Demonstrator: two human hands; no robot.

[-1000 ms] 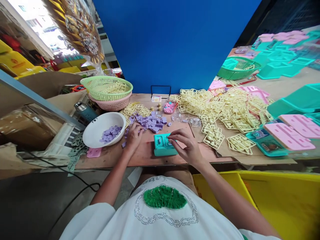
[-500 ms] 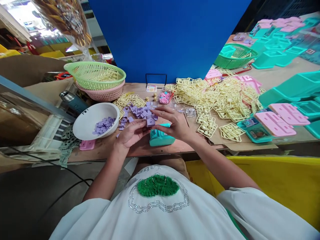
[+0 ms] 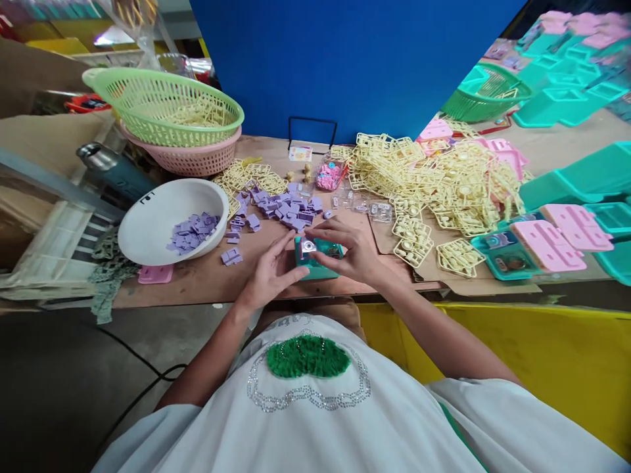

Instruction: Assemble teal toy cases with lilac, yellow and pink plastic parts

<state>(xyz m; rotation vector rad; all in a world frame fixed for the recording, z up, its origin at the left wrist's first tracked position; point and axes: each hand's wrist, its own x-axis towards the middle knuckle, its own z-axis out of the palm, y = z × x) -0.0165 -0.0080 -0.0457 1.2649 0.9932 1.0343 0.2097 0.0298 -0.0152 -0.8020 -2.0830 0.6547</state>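
A small purple square piece (image 3: pixel 308 245) with a round mark sits in the top left of a teal plastic box (image 3: pixel 318 269) at the table's front edge. My right hand (image 3: pixel 352 253) has its thumb and forefinger at the piece's right side, gripping it. My left hand (image 3: pixel 271 272) is curved around the box's left side, its thumb along the near edge and its fingers at the far corner. Beyond my hands lies a pile of loose purple pieces (image 3: pixel 290 209). A white bowl (image 3: pixel 129 226) to the left holds more of them.
Stacked green (image 3: pixel 148 105) and pink baskets (image 3: pixel 182 157) and a flask (image 3: pixel 111 167) stand at left. Cream plastic frames (image 3: pixel 444 177) heap at right, near teal boxes (image 3: pixel 582 174) and pink lids (image 3: pixel 547 246). A blue panel (image 3: pixel 340 66) rises behind a bag of pink pieces (image 3: pixel 329 176).
Both hands have come down and nearer, bringing the purple piece from above the table onto the teal box. The head view has tilted and shifted slightly.
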